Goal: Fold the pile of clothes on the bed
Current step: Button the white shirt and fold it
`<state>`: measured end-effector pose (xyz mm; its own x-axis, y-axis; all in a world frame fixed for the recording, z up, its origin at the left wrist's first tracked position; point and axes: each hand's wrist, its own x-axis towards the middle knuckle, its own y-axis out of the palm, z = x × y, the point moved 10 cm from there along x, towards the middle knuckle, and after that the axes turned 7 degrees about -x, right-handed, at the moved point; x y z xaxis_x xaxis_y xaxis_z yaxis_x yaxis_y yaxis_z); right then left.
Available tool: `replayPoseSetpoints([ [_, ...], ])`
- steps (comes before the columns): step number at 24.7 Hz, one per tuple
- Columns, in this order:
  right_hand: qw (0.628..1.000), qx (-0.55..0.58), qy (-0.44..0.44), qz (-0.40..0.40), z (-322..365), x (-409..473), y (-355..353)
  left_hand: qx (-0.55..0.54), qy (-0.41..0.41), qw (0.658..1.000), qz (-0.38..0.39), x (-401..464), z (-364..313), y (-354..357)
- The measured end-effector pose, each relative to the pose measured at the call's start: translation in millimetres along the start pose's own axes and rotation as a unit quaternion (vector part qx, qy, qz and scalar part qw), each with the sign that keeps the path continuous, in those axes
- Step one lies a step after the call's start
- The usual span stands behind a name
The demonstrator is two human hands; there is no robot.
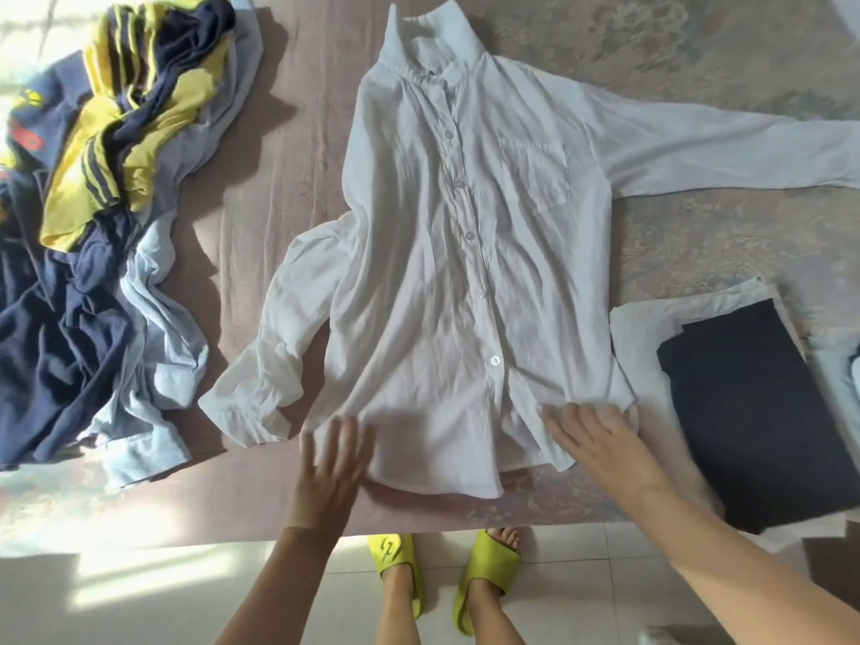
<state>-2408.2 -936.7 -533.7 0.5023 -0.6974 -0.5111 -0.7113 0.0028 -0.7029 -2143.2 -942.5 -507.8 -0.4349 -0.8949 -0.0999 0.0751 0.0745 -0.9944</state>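
Pinkish patterned bed cover (288, 146) fills the view. On it, at centre, lies a white long-sleeved button shirt (446, 253), front up w/ collar far. Unfolded heap of navy, yellow and pale blue clothes (93, 216) is at left; folded dark garment on white one (754, 412) at right. Left hand (332, 463) and right hand (600, 444) are flat, fingers spread, pressing the shirt hem.

Both flat hands, left hand (331, 463) and right hand (600, 446), press the white shirt (446, 272) hem.
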Motion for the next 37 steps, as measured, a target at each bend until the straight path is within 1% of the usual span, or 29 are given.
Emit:
replayPoseSetpoints([
  [2,0.999,0.0,-0.02,0.025,9.2,9.7,-4.2,-0.025,0.117,0.993,0.015,15.2,-48.4,5.1],
  [3,0.999,0.037,0.004,0.015,3.8,14.7,-11.6,-0.032,0.144,0.989,0.027,23.4,-64.1,7.0],
  [4,0.994,0.103,0.031,-0.027,-2.5,17.5,-21.5,-0.041,0.15,0.987,0.031,31.7,-72.5,7.5],
  [6,0.961,0.232,0.08,-0.127,-12.6,12.9,-35.6,-0.074,0.146,0.986,0.027,40.8,-74.9,6.7],
  [8,0.929,0.307,0.106,-0.176,-16.1,3.5,-40.8,-0.128,0.161,0.979,-0.009,34.9,-69.6,5.3],
  [9,0.929,0.311,0.09,-0.179,-7.9,1.7,-44.5,-0.14,0.171,0.975,-0.017,28.7,-63.6,4.5],
  [11,0.951,0.277,0.001,-0.138,23.2,-1.2,-42.2,-0.124,0.198,0.972,-0.01,13.5,-57.2,5.2],
  [12,0.957,0.267,-0.039,-0.105,37.2,-2.9,-39.1,-0.107,0.216,0.97,0.02,5.3,-56.8,10.0],
  [13,0.956,0.273,-0.049,-0.093,41.7,-3.4,-39.4,-0.094,0.23,0.966,0.069,-1.2,-57.4,16.6],
  [14,0.95,0.291,-0.033,-0.11,39.1,-2.0,-43.3,-0.088,0.239,0.96,0.114,-5.2,-57.1,20.4],
  [15,0.938,0.322,-0.002,-0.131,33.2,2.3,-47.9,-0.094,0.245,0.957,0.121,-5.4,-54.8,20.5],
  [16,0.925,0.352,0.034,-0.143,24.7,9.1,-52.2,-0.102,0.238,0.96,0.103,0.7,-49.9,16.3],
  [17,0.915,0.369,0.072,-0.144,15.0,18.4,-56.9,-0.11,0.213,0.967,0.086,12.1,-42.4,11.3],
  [19,0.914,0.376,0.102,-0.114,7.4,43.4,-68.2,-0.103,0.097,0.988,0.055,40.5,-10.9,3.9],
  [21,0.922,0.376,0.084,-0.043,17.5,69.0,-61.1,-0.073,-0.015,0.992,0.099,55.2,24.6,14.2],
  [22,0.923,0.377,0.074,-0.017,24.3,78.1,-53.2,-0.061,-0.026,0.989,0.134,56.2,32.9,20.3],
  [23,0.917,0.395,0.057,0.016,29.6,82.5,-48.3,-0.067,-0.009,0.988,0.14,56.7,33.9,19.3],
  [24,0.9,0.431,0.062,0.008,28.7,84.2,-51.0,-0.093,0.007,0.99,0.104,57.9,34.4,9.2],
  [25,0.888,0.45,0.084,-0.037,21.1,84.3,-59.7,-0.124,0.002,0.991,0.04,59.8,39.9,-5.9],
  [26,0.881,0.454,0.114,-0.074,12.8,83.1,-68.3,-0.148,-0.044,0.988,-0.023,60.9,56.1,-22.2],
  [27,0.875,0.451,0.143,-0.101,2.4,85.8,-81.7,-0.162,-0.119,0.976,-0.079,61.6,86.0,-36.0],
  [28,0.871,0.45,0.161,-0.117,-9.0,93.6,-93.3,-0.178,-0.193,0.959,-0.108,64.2,117.6,-43.9],
  [29,0.867,0.451,0.165,-0.132,-13.5,101.1,-102.5,-0.194,-0.258,0.941,-0.104,65.8,142.1,-41.9],
  [30,0.862,0.463,0.159,-0.133,-17.0,116.1,-113.7,-0.218,-0.311,0.924,-0.053,70.3,165.7,-29.4],
  [31,0.846,0.499,0.149,-0.119,-19.0,132.4,-121.2,-0.258,-0.348,0.901,0.016,72.7,182.0,-12.6],
  [33,0.801,0.572,0.158,-0.083,-25.6,165.1,-124.8,-0.366,-0.396,0.832,0.129,71.9,190.3,17.4],
  [34,0.777,0.607,0.16,-0.054,-25.8,178.3,-127.6,-0.396,-0.413,0.802,0.171,67.8,186.3,27.5],
  [35,0.759,0.63,0.164,-0.033,-24.8,190.1,-133.0,-0.404,-0.423,0.786,0.2,62.8,183.1,32.3],
  [37,0.722,0.659,0.207,-0.034,-27.7,204.2,-148.5,-0.407,-0.425,0.778,0.219,53.0,181.0,31.7],
])
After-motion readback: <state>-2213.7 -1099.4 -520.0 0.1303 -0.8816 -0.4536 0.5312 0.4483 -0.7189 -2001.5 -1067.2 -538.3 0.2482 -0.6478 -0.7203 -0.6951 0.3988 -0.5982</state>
